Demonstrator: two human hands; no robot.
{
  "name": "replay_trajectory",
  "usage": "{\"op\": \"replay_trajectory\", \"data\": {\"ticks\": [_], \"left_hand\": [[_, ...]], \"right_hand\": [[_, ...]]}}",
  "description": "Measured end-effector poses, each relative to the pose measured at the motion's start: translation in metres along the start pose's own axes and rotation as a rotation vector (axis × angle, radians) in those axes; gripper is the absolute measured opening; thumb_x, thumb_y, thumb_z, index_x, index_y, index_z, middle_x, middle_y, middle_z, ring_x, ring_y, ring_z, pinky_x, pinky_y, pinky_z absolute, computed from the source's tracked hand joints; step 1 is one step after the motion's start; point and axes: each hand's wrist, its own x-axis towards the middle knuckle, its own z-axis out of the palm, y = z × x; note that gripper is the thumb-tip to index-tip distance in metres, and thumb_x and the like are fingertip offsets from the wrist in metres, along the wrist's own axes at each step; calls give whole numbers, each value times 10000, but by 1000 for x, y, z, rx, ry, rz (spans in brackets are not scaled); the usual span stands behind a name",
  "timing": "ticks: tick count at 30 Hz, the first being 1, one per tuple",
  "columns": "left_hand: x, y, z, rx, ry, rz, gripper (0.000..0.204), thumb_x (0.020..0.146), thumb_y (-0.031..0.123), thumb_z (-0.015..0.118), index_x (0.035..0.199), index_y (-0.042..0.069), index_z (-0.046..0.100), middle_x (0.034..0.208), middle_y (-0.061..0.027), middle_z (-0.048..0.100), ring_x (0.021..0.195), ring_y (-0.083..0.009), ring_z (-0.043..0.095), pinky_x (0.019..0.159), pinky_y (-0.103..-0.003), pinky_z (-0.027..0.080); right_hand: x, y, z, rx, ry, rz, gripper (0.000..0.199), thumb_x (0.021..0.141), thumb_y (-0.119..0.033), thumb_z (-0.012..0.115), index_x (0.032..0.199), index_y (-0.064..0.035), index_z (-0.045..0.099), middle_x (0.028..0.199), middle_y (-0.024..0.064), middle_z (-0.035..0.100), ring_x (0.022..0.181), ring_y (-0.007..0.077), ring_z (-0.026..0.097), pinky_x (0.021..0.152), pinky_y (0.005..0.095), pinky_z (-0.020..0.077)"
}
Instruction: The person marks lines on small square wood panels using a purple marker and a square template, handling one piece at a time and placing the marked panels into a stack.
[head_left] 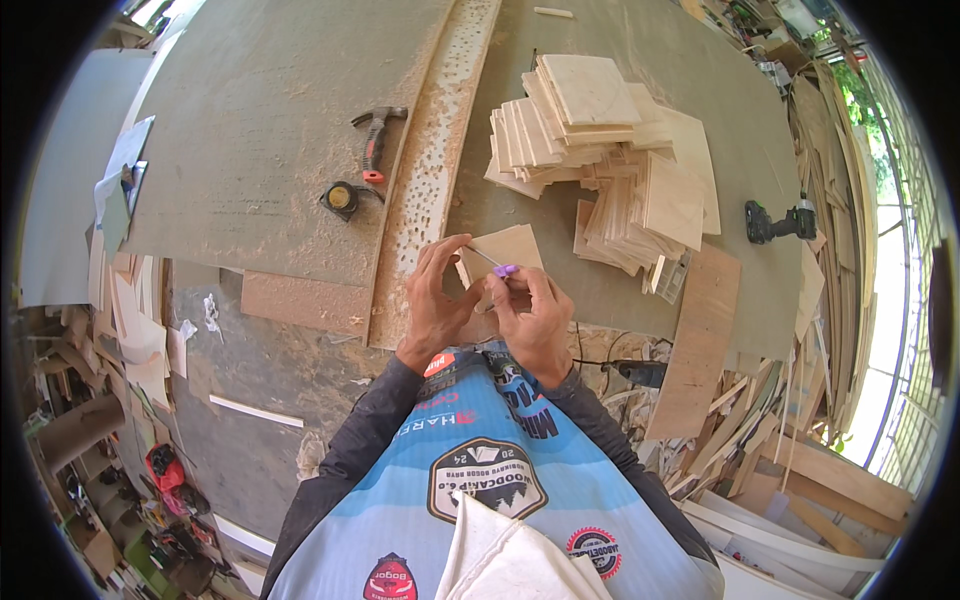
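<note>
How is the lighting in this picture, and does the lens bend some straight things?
Head view: daylight washes out the bright opening at far right; head view: the leaning boards beside it bow outward; head view: the left hand and right hand look softly lit, without obvious blur.

Printed lettering on blue shirt point(590, 455); on its dark badge point(488, 488), round red emblem point(594, 553), red crest point(390, 579).
</note>
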Motion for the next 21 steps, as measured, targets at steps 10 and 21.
{"op": "replay_trajectory", "data": {"ticks": [10,21], "left_hand": [[0,-1,0,2,4,16,661,758,8,889,1381,46,671,1313,-153,712,1203,-340,678,985,-424,619],[1,-7,1,-10,4,23,683,751,32,903,1391,51,665,1300,-155,719,1179,-335,698,978,-415,623]], "right_hand": [[-1,1,1,-35,5,-16,181,1005,-87,796,1069,-4,648,932,164,767,774,278,806,666,373,642],[15,22,-13,-97,-123,-144,168,983,-86,804,1074,-6,687,911,132,722,746,297,749,646,390,584]]}}
